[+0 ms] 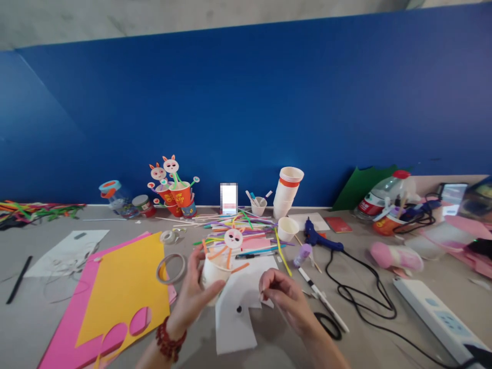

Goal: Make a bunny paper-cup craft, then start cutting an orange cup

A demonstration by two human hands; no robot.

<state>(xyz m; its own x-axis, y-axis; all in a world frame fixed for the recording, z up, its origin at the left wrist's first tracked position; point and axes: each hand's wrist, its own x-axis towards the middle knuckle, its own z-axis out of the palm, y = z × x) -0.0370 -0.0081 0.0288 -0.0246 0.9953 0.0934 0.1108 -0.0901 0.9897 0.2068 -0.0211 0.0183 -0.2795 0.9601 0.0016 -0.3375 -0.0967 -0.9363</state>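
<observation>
My left hand (196, 287) is wrapped round a white paper cup (215, 274). Orange pipe cleaners (229, 257) stick up and out of this cup, and a round white rabbit face (233, 238) with pink ears tops one of them. Thumb and fingertips of my right hand (282, 294) are pinched together, and whatever they hold is too small to make out. Between my hands lies a cut sheet of white paper (238, 330) with a small dark spot (239, 309) on it.
Yellow card (126, 277) lies left beside a tape roll (171, 268). Finished rabbit cups (180, 196) stand behind. Stacked cups (286, 195), a blue glue gun (321, 238) with looping black cord, scissors (327, 326) and a power strip (434, 307) occupy the right.
</observation>
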